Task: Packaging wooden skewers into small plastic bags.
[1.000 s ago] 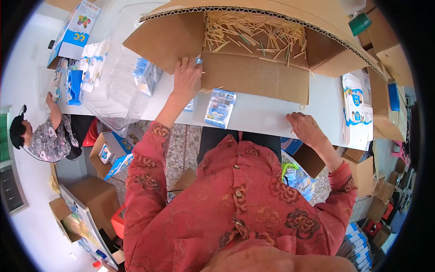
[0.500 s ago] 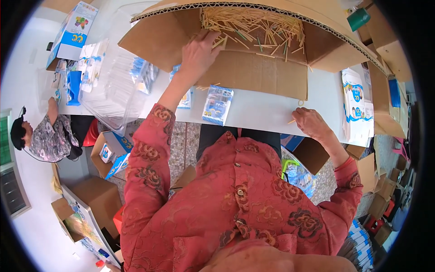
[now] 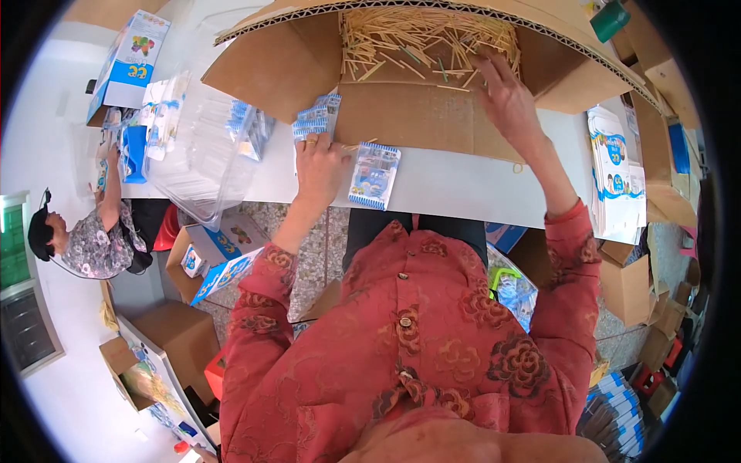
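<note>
The right hand (image 3: 503,96) reaches into the box (image 3: 428,116), fingers at the sticks (image 3: 378,38). On the surface (image 3: 463,184), the left hand (image 3: 318,166) covers the near ends of some packets (image 3: 315,119); another packet (image 3: 374,176) lies just right of it. Fingertips being hidden or blurred, I cannot tell whether either grip is spread or pinching.

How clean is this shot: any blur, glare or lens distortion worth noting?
Head view: the rim of the cardboard box bows with the fisheye, and the corners go black; head view, left: the white wall looks bright and washed out; head view, upper right of centre: the right hand looks slightly blurred at the fingers.
</note>
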{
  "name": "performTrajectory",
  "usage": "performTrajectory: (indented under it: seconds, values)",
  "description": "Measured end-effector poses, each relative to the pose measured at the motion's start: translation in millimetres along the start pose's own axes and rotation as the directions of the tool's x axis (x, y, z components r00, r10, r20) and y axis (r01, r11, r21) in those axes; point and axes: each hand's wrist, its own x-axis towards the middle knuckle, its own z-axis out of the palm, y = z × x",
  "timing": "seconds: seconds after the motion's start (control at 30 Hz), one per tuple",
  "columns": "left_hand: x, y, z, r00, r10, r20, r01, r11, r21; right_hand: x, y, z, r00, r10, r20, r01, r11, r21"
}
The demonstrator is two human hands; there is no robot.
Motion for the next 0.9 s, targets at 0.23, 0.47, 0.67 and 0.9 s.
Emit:
performTrajectory:
  seconds: [0.23, 0.47, 0.67, 0.9]
  values:
    - [1, -2, 14, 0.992, 0.029, -0.124, -0.031, 0.999, -0.014, -23, -65, 66, 0.963, -0.180, 0.199, 0.124, 0.956, 0.265]
    - [9, 0, 12, 0.997, 0.074, -0.020, -0.075, 0.995, -0.071, -32, -77, 71, 0.951, -0.181, 0.251, 0.096, 0.943, 0.318]
    - [7, 1, 9, 0.982, 0.123, 0.141, -0.124, 0.992, -0.003, -35, -75, 68, 0.942, -0.159, 0.297, 0.056, 0.944, 0.327]
    - [10, 5, 5, 0.979, 0.120, 0.162, -0.114, 0.993, -0.043, -46, -79, 80, 0.949, -0.161, 0.271, 0.039, 0.913, 0.406]
